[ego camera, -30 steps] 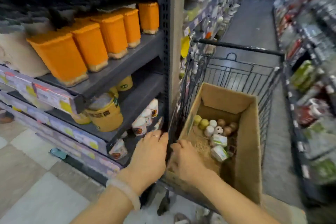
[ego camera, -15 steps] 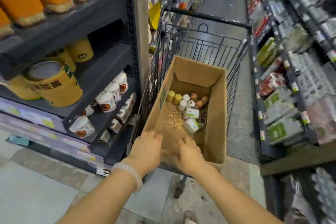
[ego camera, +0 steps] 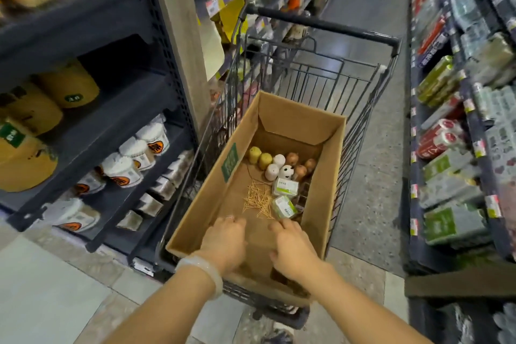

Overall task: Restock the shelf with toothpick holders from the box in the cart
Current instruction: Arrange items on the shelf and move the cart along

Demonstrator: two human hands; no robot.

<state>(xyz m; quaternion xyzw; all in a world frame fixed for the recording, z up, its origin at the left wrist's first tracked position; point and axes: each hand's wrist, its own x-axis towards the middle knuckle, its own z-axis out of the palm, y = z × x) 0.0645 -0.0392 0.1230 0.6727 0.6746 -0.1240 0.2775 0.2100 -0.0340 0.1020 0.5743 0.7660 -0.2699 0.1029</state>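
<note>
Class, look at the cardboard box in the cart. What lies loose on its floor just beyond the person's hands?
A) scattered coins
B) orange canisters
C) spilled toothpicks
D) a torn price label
C: a heap of thin loose toothpicks lies on the cardboard box floor, beyond both hands and beside the small toothpick holders.

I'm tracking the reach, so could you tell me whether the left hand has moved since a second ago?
Yes. The left hand has gone from the cart's near-left edge, by the shelf, rightward over the box rim and now reaches inside.
</note>
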